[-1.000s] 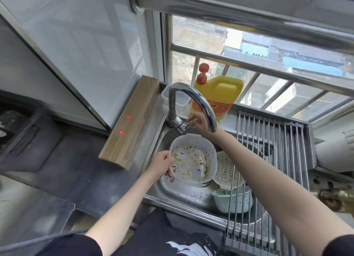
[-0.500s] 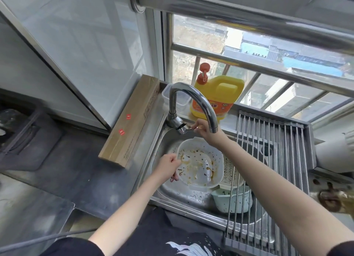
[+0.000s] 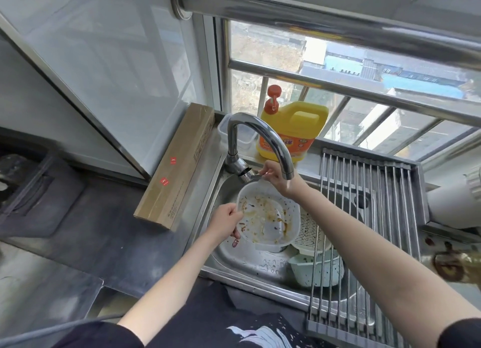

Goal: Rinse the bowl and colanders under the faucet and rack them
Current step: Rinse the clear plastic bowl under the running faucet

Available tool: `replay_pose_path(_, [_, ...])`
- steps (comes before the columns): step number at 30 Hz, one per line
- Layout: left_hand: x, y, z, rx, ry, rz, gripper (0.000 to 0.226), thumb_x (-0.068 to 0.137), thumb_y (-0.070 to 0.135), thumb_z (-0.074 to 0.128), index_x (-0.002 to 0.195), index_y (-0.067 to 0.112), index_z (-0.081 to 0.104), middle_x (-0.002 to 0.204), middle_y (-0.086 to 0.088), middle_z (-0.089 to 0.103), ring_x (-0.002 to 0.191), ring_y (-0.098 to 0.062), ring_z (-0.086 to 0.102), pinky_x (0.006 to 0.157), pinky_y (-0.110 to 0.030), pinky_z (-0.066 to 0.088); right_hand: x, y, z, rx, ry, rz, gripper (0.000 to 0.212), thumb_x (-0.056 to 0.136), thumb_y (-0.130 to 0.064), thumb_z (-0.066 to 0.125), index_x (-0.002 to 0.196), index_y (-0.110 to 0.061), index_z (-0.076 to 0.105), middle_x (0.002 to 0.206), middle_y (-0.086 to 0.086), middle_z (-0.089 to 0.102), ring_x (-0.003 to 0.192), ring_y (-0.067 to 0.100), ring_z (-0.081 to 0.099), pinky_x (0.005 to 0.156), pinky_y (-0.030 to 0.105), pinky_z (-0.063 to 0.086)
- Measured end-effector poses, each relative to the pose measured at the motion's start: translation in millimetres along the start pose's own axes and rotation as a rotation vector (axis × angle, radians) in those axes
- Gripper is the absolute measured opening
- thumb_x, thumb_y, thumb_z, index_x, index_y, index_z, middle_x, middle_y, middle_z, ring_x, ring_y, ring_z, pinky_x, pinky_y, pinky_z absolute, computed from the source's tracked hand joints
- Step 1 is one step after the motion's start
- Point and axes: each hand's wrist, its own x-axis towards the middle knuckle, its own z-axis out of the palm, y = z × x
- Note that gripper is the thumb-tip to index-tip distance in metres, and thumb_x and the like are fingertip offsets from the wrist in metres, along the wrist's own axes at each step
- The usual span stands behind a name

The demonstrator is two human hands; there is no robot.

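Left hand (image 3: 226,220) grips the sauce-stained white plastic bowl (image 3: 268,217) at nine o'clock, right hand (image 3: 273,174) pinches the steel faucet lever (image 3: 249,175); a sudden gush could splash out

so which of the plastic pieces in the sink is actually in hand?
The stained white bowl: left hand grips its rim. The white colander and green colander lie untouched.

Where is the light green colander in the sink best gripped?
Probably by its rim, from the near left. The green colander lies tipped in the sink, partly under the rack bars, so its left rim edge is the exposed part. The right side sits beneath the bars.
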Motion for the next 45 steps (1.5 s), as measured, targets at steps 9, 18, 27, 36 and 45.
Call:
replay_pose_path(9, [3.0,0.2,2.5,0.007,0.008,0.011,0.034,0.090,0.012,0.050,0.063,0.016,0.030,0.063,-0.009,0.046,0.040,-0.015,0.059,0.045,-0.025,0.037,-2.3,-5.4,-1.9,-0.051,-0.003,-0.004,0.025,0.089,-0.010,0.056,0.078,-0.031,0.049,0.098,-0.001,0.067,0.095,0.019,0.064,0.084,0.039,0.053])
replay_pose_path(18, [6.0,-3.8,5.0,0.011,-0.028,-0.006,0.033,0.088,0.017,0.050,0.062,0.018,0.030,0.068,-0.011,0.046,0.045,-0.018,0.062,0.054,-0.033,0.039,-7.5,-5.5,-1.5,-0.085,-0.034,0.014,0.007,0.090,-0.010,0.054,0.084,-0.009,0.053,0.100,0.000,0.067,0.095,0.020,0.062,0.085,0.045,0.052])
replay_pose_path(27, [13.3,1.1,13.1,0.007,-0.072,0.036,0.017,0.090,0.009,0.048,0.074,0.011,0.042,0.064,-0.010,0.048,0.043,-0.013,0.059,0.045,-0.020,0.042,-41.0,-15.9,-37.2,0.076,0.125,0.244,0.026,0.095,-0.006,0.049,0.116,-0.017,0.061,0.104,-0.007,0.064,0.097,0.011,0.060,0.083,0.030,0.048])
replay_pose_path(36, [21.0,10.8,34.2,-0.028,-0.096,0.018,0.019,0.090,0.005,0.047,0.075,0.012,0.036,0.057,-0.006,0.049,0.045,-0.013,0.064,0.046,-0.024,0.040,-85.4,3.7,-24.4,-0.211,-0.088,0.410,0.047,0.092,0.003,0.034,0.127,-0.014,0.060,0.129,0.010,0.061,0.116,0.024,0.058,0.094,0.031,0.046])
replay_pose_path(45, [18.6,15.6,44.7,-0.146,-0.147,-0.036,0.023,0.092,0.000,0.041,0.078,0.014,0.029,0.058,-0.008,0.046,0.039,-0.014,0.058,0.043,-0.024,0.037,-65.3,10.8,19.9,-0.561,-0.335,0.417,0.067,0.092,0.004,0.034,0.154,-0.013,0.011,0.161,0.008,0.007,0.148,0.027,0.011,0.119,0.041,0.016])
